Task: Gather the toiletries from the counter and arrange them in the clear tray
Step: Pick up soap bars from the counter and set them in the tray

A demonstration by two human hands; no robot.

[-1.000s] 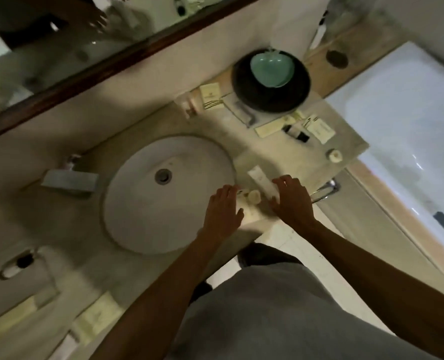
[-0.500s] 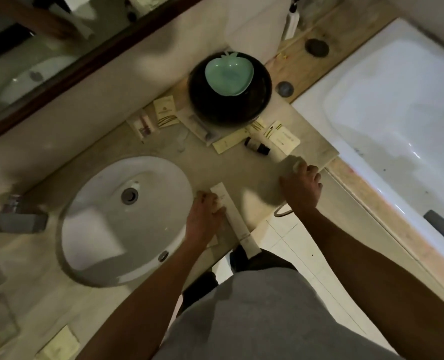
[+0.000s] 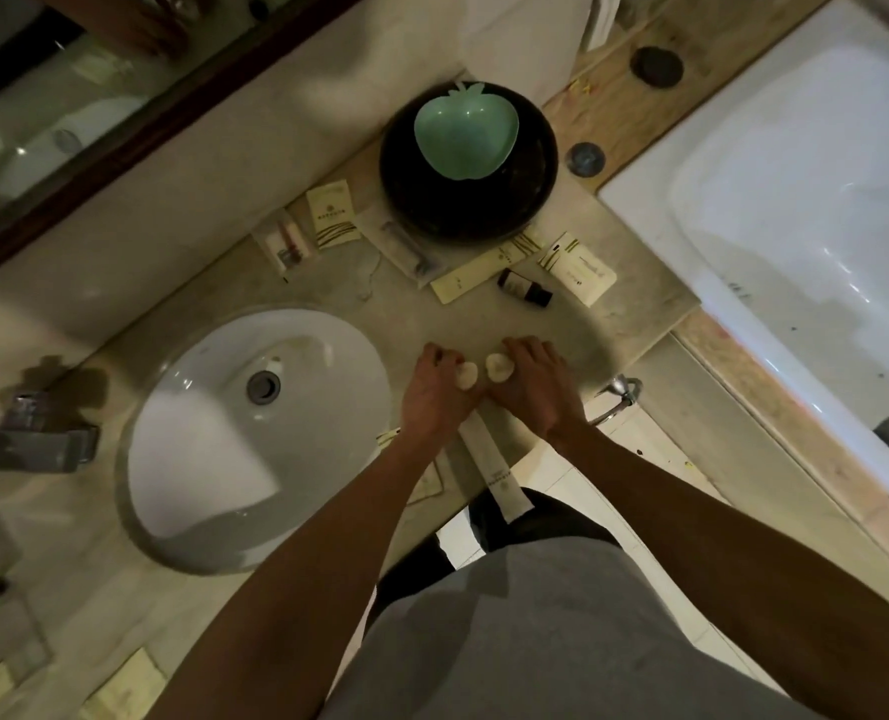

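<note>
I am counting two round soaps (image 3: 467, 377), one dark bottle (image 3: 524, 288), one long white tube (image 3: 494, 472) and one green dish (image 3: 464, 135).

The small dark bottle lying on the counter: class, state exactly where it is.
In the head view, the small dark bottle lies on its side right of the white sink, between a long cream packet and a cream sachet.

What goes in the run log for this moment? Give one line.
stage: gathering | left hand: holds small round soap | right hand: holds second round soap | dark bottle: lying on counter | clear tray: not identified
</note>
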